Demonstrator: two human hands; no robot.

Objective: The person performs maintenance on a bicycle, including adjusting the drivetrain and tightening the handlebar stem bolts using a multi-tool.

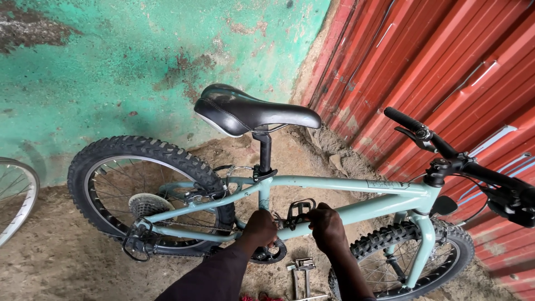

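A small pale-green bicycle [345, 184] stands upright in front of me, with a black saddle [251, 111] and black handlebars [440, 150]. My left hand [260, 227] rests low on the frame by the crank, fingers curled; what it grips is hidden. My right hand [327, 226] is closed beside the black pedal [299, 210], touching it. The chainring [267, 255] shows just below my left hand. A dark sleeve covers my left forearm.
A green stained wall [139, 50] stands behind the bike and a red corrugated metal wall [446, 67] runs along the right. Another wheel's rim [16, 195] pokes in at the left. Metal tools [304, 273] lie on the sandy ground under the frame.
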